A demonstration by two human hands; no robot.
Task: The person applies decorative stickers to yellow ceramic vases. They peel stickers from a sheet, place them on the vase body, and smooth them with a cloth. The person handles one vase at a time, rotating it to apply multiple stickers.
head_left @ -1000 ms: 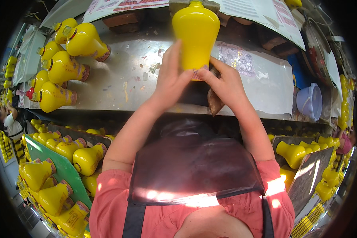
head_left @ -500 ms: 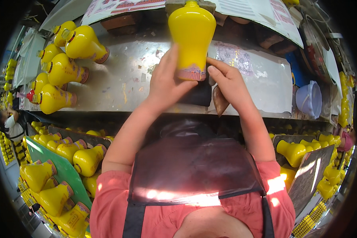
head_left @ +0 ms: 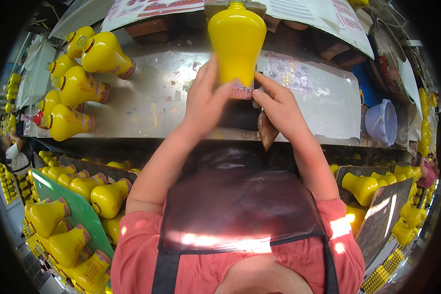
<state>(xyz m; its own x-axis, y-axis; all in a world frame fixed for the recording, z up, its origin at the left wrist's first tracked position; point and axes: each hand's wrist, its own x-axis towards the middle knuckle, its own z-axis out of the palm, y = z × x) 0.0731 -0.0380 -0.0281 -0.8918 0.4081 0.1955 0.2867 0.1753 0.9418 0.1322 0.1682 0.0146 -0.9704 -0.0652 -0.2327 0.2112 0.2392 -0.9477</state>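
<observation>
A glossy yellow vase [head_left: 237, 44] lies on its side in front of me, its neck at a grey block [head_left: 256, 7] and its base toward me. A pink patterned band [head_left: 241, 91] runs round the base. My left hand [head_left: 204, 100] lies against the vase's left side, fingers stretched along it and thumb at the band. Thumb and forefinger of my right hand [head_left: 285, 109] touch the right edge of the band. Below that thumb, a brown, pointed flat piece [head_left: 266, 130] sticks out of my right hand; its other end is hidden in the palm.
Several finished-looking yellow vases [head_left: 82, 84] lie at the table's left. A lilac bucket [head_left: 381, 122] stands at the right end. Printed sheets [head_left: 323, 19] cover a raised board at the back. More vases [head_left: 109, 197] fill racks on both sides, beside a green board [head_left: 73, 210].
My left thumb has moved from beneath the base up onto the patterned band. My right thumb and the brown piece have shifted slightly left and down. The vase stays in place.
</observation>
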